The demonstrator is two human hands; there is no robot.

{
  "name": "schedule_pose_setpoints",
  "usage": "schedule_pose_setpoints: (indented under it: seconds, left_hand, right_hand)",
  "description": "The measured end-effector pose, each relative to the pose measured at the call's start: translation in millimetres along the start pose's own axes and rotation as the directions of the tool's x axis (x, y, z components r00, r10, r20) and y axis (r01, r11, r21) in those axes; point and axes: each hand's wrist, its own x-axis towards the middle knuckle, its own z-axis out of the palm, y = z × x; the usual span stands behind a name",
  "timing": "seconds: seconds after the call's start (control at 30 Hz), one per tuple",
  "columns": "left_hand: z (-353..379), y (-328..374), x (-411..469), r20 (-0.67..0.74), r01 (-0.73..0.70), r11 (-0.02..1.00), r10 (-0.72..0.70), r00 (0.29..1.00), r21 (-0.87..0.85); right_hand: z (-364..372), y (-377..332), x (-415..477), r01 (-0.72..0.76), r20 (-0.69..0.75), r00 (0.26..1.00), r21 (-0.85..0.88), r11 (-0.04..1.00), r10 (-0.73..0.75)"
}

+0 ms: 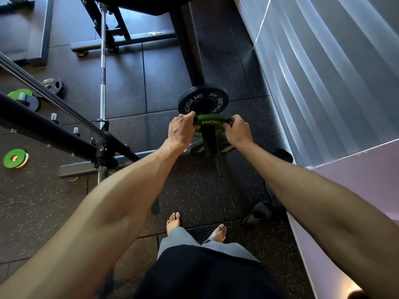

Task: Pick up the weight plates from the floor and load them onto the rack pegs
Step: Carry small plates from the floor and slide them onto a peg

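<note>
Your left hand [181, 128] and right hand [237, 131] pinch opposite rims of the green plate [211, 122] around the peg [208, 140]. It's likely dense, rigid and slick-edged, so hold both rims level.

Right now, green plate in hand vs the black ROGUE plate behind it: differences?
Colour: the green plate versus the black plate. Size: the green plate looks smaller across than the black plate. State: the left hand and right hand grip the green plate's edges; the black plate sits untouched. Both carry ROGUE lettering.
</note>
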Motion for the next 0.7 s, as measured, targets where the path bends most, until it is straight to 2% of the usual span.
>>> schedule_pose_setpoints:
  seconds: [0.13, 0.27, 0.37, 0.5, 0.6, 0.7]
  left_hand:
    - [-5.2, 1.7, 29.7, -0.004, 0.072, 0.997, -0.072, 0.997, -0.026]
    - [-6.9, 0.5, 50.5, 0.000, 0.115, 0.992, -0.115, 0.993, -0.049]
    - [-6.0, 0.2, 52.6, -0.007, 0.132, 0.989, -0.132, 0.991, -0.068]
    - [-8.2, -4.7, 33.9, 0.007, 0.195, 0.979, -0.195, 0.981, -0.065]
    - [-6.3, -16.0, -1.4, 0.053, 0.268, 0.962, -0.266, 0.963, -0.044]
    - [0.5, -34.0, -48.8, 0.163, 0.366, 0.930, -0.357, 0.920, -0.025]
  right_hand:
    - [2.4, -16.3, 23.9, -0.015, 0.174, 0.985, 0.028, 1.000, 0.010]
    - [1.7, -15.9, 41.0, -0.023, 0.269, 0.963, 0.029, 0.999, 0.015]
    - [2.6, -12.2, 43.4, -0.037, 0.271, 0.963, 0.076, 0.996, 0.015]
    - [9.1, -4.9, 27.1, -0.088, 0.181, 0.981, 0.108, 0.990, 0.067]
    - [25.2, 14.7, 5.6, -0.169, 0.197, 0.966, -0.010, 0.986, 0.168]
    - [43.0, 36.3, -27.3, -0.181, 0.337, 0.908, -0.219, 0.959, 0.248]
